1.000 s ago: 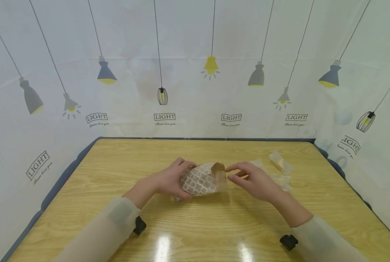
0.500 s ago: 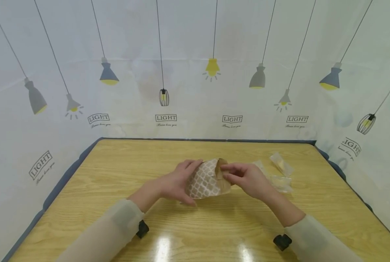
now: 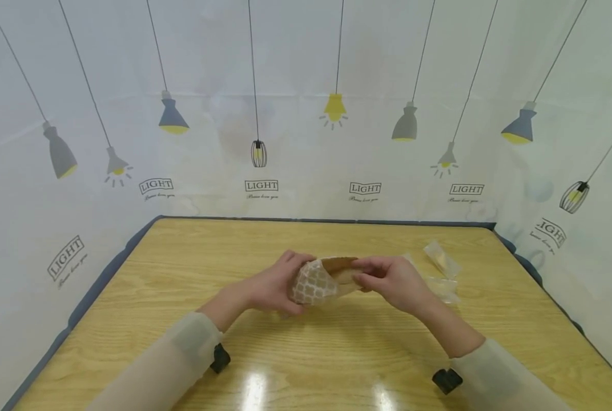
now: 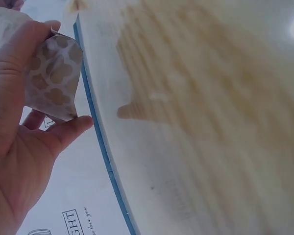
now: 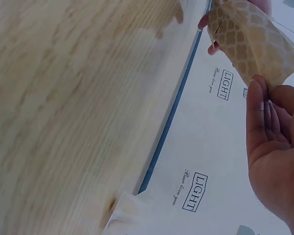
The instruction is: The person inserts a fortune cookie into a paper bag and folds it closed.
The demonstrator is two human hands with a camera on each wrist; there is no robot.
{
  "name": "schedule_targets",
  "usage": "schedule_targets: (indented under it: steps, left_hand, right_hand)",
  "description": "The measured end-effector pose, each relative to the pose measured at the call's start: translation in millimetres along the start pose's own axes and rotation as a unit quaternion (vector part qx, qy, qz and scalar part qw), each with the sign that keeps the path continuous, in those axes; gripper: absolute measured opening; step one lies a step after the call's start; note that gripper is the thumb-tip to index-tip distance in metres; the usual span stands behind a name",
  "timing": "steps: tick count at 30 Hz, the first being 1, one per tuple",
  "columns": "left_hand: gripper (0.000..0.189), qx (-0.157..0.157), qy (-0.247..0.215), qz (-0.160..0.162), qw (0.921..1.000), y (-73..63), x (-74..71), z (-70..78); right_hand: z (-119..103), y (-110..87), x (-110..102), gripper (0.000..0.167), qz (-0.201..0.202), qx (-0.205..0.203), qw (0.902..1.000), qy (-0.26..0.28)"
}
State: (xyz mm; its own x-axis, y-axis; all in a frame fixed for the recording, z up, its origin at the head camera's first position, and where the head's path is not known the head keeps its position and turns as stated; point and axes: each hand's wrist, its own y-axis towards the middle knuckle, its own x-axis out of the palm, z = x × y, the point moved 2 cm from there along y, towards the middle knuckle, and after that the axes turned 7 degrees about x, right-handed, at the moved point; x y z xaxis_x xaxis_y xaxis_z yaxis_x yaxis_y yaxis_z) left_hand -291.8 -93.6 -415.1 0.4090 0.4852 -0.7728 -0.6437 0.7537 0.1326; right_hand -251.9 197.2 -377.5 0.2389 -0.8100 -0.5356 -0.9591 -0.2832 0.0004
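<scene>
Left hand (image 3: 277, 285): curved round the closed end of the paper bag, fingers along the far side, thumb along the near side; a grip, with the bag filling the gap.
Right hand (image 3: 397, 283): thumb and fingertips brought together, pinching the rim at the bag's mouth.
Paper bag (image 3: 313, 285): one, brown inside, with a pale lattice pattern over brown outside; between the two hands, over the middle of the worktop (image 3: 337, 359), its mouth gaping toward the right hand.
Clear packets (image 3: 442, 260): at least two, on the worktop beyond the right hand, toward its far right; contents too small to identify.
Backdrop (image 3: 306, 57): white sheeting along the back and both sides, printed with hanging lamps (image 3: 173, 117) in blue, grey, yellow and black.
Lettering (image 3: 261, 186): "LIGHT" in a framed box, four times across the back, once on the left side, once creased on the right; beneath, a script line ending "love you", its first word unclear.
Sleeves (image 3: 157, 365): pale, on both arms, a black device (image 3: 220, 358) at each wrist
</scene>
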Motion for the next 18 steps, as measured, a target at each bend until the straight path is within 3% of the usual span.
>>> schedule_targets:
  steps: [3, 8, 11, 15, 18]
  left_hand:
    - [0.114, -0.007, -0.010, 0.002, 0.9999, -1.6, -0.8, -1.7]
    - [0.115, -0.019, -0.033, -0.002, 0.9993, -3.4, -1.7, -1.1]
    - [0.114, -0.013, -0.040, -0.009, 0.9991, -2.2, 0.1, 1.0]
    - [0.113, 0.002, -0.044, -0.020, 0.9988, 1.0, 3.9, 7.1]
    - [0.113, 0.007, -0.039, -0.026, 0.9989, 3.3, 6.2, 11.6]
  right_hand:
    - [-0.5, -0.7, -4.6, 0.027, 0.005, -0.017, 0.9998, -0.009]
    - [-3.1, 7.9, -13.1, 0.030, 0.047, -0.038, 0.9973, -0.041]
    - [-7.1, 18.6, -11.7, 0.031, 0.035, -0.063, 0.9966, -0.041]
    - [-13.8, 29.9, -5.8, 0.020, 0.003, -0.090, 0.9954, -0.032]
    - [-17.3, 33.3, -3.9, 0.012, 0.001, -0.082, 0.9962, -0.029]
